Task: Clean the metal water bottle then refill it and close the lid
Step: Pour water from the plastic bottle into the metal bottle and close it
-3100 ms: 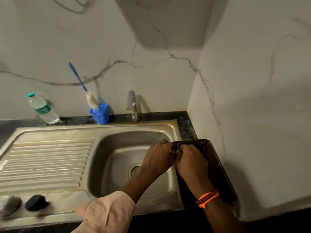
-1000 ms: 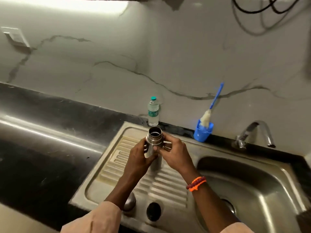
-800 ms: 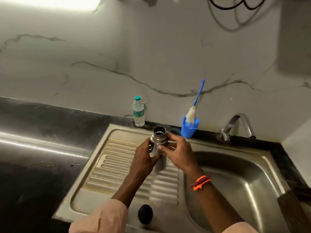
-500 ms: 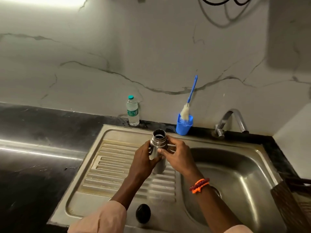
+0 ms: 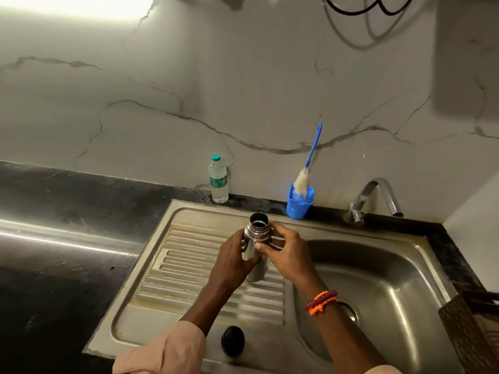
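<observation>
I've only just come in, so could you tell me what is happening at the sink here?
A person is holding an open metal water bottle upright over the draining board of the steel sink. The left hand grips its body and the right hand holds it near the neck. The black lid lies off, on the sink's front edge. A blue bottle brush stands in a blue cup by the wall, untouched, and no water is visibly running from the tap.

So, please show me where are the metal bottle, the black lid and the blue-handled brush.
metal bottle [image 5: 252, 242]: head view, on its shiny upper body.
black lid [image 5: 232, 340]: head view, on its top face.
brush [image 5: 312, 149]: head view, on its blue handle.
</observation>
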